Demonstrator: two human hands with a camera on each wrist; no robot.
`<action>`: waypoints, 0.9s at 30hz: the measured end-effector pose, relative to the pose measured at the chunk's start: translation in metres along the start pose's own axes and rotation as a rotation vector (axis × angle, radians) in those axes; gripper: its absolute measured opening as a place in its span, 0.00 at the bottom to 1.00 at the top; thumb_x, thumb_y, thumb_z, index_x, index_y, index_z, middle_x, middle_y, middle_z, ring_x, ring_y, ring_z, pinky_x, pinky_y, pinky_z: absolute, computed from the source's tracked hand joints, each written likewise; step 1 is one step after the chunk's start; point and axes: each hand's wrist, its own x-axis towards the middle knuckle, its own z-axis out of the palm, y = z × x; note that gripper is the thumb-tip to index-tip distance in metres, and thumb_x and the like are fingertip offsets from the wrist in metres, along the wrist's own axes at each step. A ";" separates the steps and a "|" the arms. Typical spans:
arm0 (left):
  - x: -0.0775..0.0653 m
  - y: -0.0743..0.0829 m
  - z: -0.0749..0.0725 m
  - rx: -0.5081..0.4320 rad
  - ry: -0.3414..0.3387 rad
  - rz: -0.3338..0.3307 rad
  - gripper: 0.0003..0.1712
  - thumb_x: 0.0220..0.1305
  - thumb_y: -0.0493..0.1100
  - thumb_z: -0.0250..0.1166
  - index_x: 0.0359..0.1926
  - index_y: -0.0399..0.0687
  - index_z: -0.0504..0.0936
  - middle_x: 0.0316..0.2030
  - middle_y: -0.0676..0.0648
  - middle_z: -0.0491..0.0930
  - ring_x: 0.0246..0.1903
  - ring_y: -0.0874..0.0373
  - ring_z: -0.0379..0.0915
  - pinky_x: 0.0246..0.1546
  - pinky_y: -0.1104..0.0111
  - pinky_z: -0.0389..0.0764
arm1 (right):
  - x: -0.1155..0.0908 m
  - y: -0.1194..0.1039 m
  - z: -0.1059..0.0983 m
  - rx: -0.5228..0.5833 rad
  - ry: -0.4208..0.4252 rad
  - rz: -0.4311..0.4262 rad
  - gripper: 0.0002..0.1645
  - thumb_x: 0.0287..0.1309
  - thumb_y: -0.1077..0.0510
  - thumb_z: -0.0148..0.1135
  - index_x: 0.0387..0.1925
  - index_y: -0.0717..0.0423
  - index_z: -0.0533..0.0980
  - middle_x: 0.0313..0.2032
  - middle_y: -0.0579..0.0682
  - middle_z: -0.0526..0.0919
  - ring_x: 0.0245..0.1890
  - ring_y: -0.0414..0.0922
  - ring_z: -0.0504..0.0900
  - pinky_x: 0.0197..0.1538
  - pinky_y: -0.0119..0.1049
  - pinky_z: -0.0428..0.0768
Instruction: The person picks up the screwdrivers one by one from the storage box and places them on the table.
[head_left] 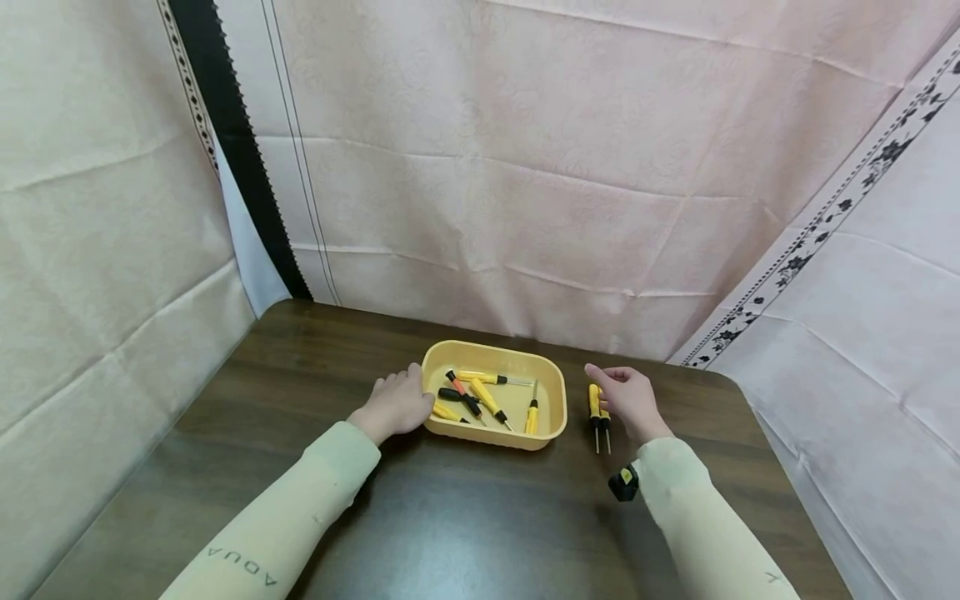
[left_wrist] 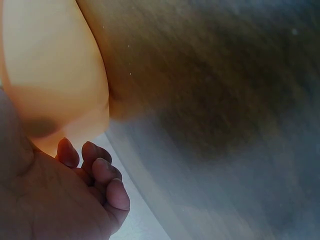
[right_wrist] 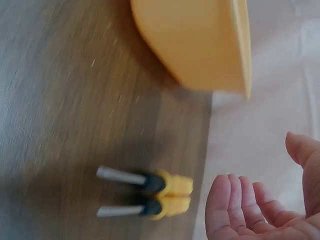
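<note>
My left hand [head_left: 401, 401] grips the left end of a yellow plastic bin [head_left: 556, 400]; in the left wrist view its curled fingers [left_wrist: 106, 171] lie against the bin's wall [left_wrist: 55, 60]. Inside the bin lie several screwdrivers, among them yellow-and-black ones [head_left: 487, 398] and a red-and-black one [head_left: 463, 393]. Right of the bin, two yellow-and-black screwdrivers [right_wrist: 167, 187] lie side by side on the table, shafts toward the near edge. My right hand [head_left: 630, 402] hovers at their handles, fingers loosely bent and thumb apart, holding nothing. It partly hides one handle in the head view.
The dark wooden table [head_left: 450, 517] has rounded far corners. Pale cloth [head_left: 480, 167] hangs behind it and at both sides. A small black device [head_left: 624, 482] is on the right wrist.
</note>
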 end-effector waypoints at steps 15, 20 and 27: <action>0.000 -0.001 0.000 -0.001 -0.002 -0.004 0.21 0.69 0.52 0.50 0.52 0.39 0.66 0.34 0.45 0.70 0.35 0.50 0.65 0.42 0.56 0.61 | -0.018 -0.041 0.039 -0.018 -0.051 -0.012 0.44 0.50 0.32 0.67 0.56 0.58 0.69 0.52 0.57 0.74 0.48 0.56 0.80 0.47 0.45 0.79; 0.000 -0.001 0.001 0.000 0.001 0.004 0.20 0.69 0.52 0.50 0.51 0.40 0.66 0.34 0.45 0.70 0.34 0.49 0.65 0.41 0.57 0.60 | -0.024 -0.049 0.051 -0.006 -0.080 -0.021 0.40 0.51 0.36 0.68 0.55 0.59 0.70 0.51 0.57 0.75 0.49 0.56 0.80 0.47 0.44 0.80; 0.000 0.000 0.000 -0.002 -0.003 0.002 0.19 0.69 0.52 0.50 0.50 0.41 0.66 0.33 0.45 0.69 0.34 0.49 0.65 0.40 0.57 0.60 | -0.028 -0.050 0.070 -0.028 -0.159 -0.062 0.44 0.48 0.34 0.69 0.57 0.60 0.70 0.52 0.58 0.75 0.49 0.56 0.81 0.51 0.47 0.77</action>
